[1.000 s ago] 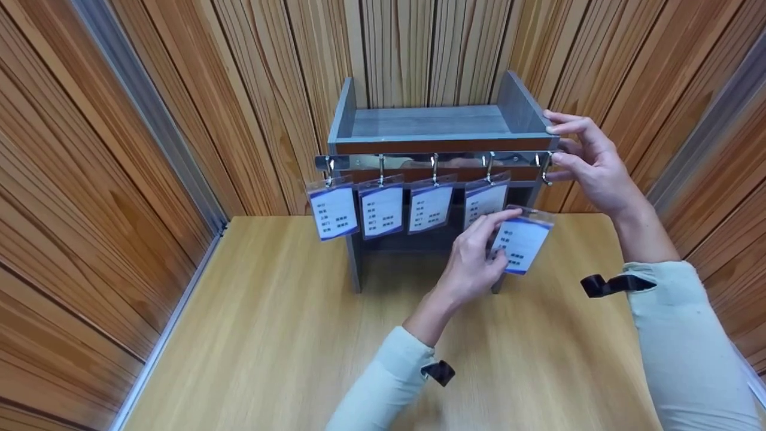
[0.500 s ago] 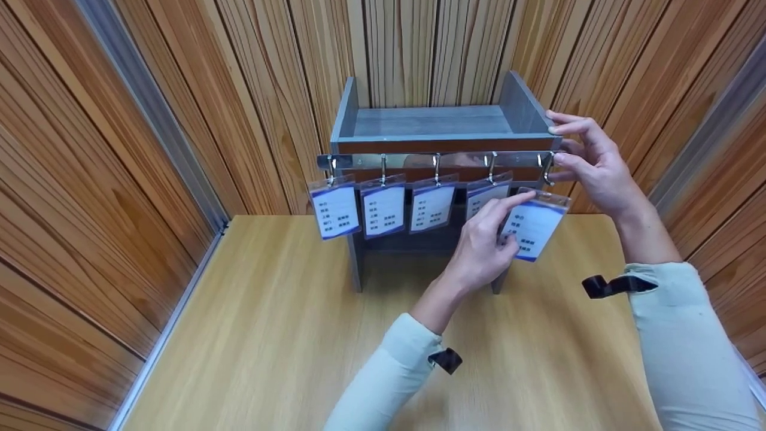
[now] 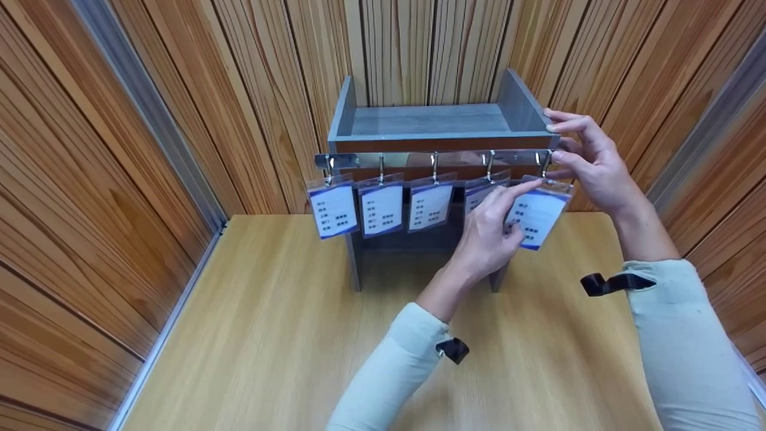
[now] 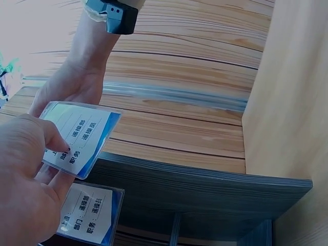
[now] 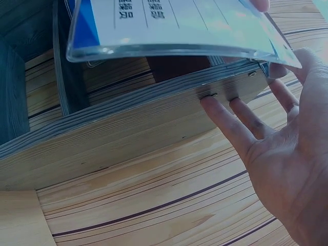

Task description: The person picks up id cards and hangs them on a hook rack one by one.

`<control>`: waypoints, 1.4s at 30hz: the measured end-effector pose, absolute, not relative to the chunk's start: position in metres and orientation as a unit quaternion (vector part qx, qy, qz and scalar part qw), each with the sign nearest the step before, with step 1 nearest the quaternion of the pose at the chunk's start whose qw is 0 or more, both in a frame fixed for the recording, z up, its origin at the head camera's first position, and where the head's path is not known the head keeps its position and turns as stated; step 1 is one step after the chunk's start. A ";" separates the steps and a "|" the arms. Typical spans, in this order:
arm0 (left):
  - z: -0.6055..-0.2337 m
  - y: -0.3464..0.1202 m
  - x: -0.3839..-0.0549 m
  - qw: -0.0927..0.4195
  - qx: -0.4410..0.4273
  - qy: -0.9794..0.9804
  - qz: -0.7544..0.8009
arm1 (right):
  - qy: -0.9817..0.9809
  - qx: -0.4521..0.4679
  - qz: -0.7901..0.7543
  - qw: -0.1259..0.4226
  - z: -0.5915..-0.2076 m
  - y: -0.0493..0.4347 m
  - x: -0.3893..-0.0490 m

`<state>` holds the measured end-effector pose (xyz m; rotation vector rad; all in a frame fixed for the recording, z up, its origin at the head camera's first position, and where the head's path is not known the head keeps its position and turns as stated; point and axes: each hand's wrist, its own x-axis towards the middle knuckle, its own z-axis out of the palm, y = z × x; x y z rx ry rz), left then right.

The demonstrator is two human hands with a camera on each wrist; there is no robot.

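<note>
My left hand [image 3: 492, 230] pinches a clear-sleeved name badge [image 3: 541, 212] with a white card and blue edges. Thumb in front and fingers behind show in the left wrist view. The badge's top edge is at the rightmost hook [image 3: 546, 163] of a metal hook rail [image 3: 413, 160]; whether the hook passes through its slot I cannot tell. My right hand [image 3: 598, 164] braces the right end of the grey shelf [image 3: 431, 120], thumb near the rail's end and fingers against the side panel. Similar badges hang from the other hooks, such as the leftmost badge [image 3: 333, 209].
The shelf stands on a light wood table [image 3: 269, 335] against a wood-plank wall [image 3: 287, 78]. Plank walls also rise at left and right. Black straps [image 3: 616, 284] stick out from both sleeves.
My left hand has moved up and slightly right with the badge, bringing its top from below the rightmost hook up to it. The right hand has stayed at the shelf's end.
</note>
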<state>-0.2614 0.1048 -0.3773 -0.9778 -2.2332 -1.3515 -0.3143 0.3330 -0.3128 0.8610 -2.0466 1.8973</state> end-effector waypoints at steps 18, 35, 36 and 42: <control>-0.376 0.111 -0.263 0.180 -0.347 -0.800 -0.455 | -0.692 0.301 0.647 0.107 -0.314 0.334 -0.314; -0.390 0.126 -0.267 0.212 -0.294 -0.810 -0.461 | -0.687 0.294 0.655 0.111 -0.314 0.333 -0.314; -0.392 0.128 -0.267 0.219 -0.289 -0.808 -0.464 | -0.687 0.293 0.655 0.111 -0.314 0.333 -0.314; -0.399 0.135 -0.265 0.230 -0.269 -0.803 -0.480 | -0.688 0.299 0.652 0.110 -0.313 0.333 -0.314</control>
